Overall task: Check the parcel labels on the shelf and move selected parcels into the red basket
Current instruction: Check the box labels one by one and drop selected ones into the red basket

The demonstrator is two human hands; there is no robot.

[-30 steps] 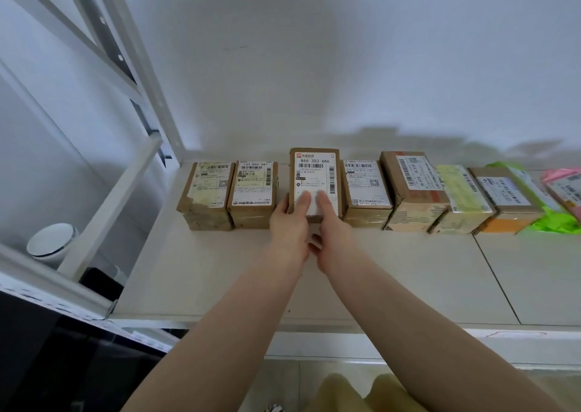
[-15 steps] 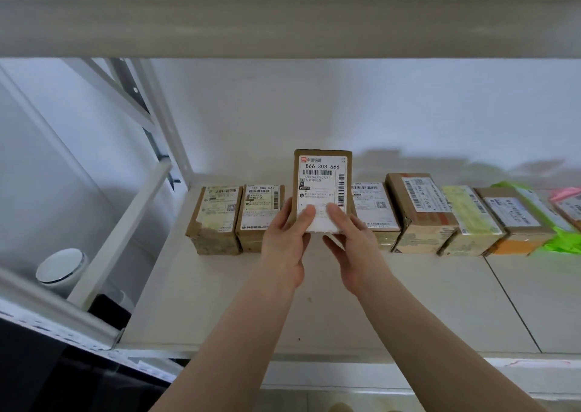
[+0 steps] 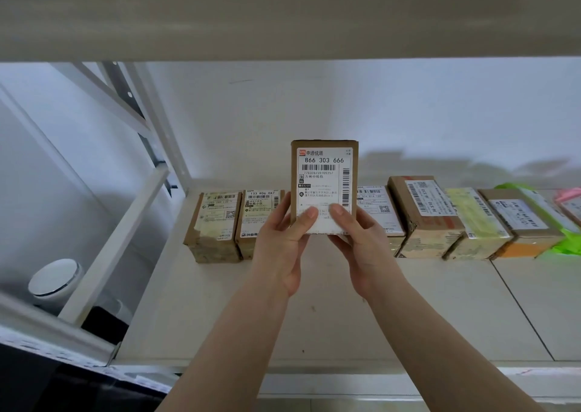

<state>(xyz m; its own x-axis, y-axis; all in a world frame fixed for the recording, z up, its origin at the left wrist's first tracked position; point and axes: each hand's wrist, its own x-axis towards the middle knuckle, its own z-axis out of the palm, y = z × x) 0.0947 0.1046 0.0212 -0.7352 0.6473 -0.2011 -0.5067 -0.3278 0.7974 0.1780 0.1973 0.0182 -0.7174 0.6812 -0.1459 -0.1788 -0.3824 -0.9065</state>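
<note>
A small brown cardboard parcel (image 3: 323, 179) with a white label reading 866 303 666 is held upright above the shelf, label facing me. My left hand (image 3: 283, 245) grips its lower left side, thumb on the label. My right hand (image 3: 361, 242) grips its lower right side, thumb on the label too. Behind it a row of parcels stands on the white shelf (image 3: 314, 317): two brown boxes (image 3: 217, 226) (image 3: 259, 220) to the left, several more to the right (image 3: 424, 216). No red basket is in view.
The upper shelf board (image 3: 283, 12) hangs close overhead. A white upright and diagonal brace (image 3: 125, 216) bound the left end. A round white container (image 3: 53, 278) sits lower left, outside the shelf. Green (image 3: 566, 242) and pink (image 3: 570, 204) packages lie at the far right.
Both hands have lifted the labelled parcel out of its gap in the row and tilted it upright toward me. The camera view has risen, showing the upper shelf board.
</note>
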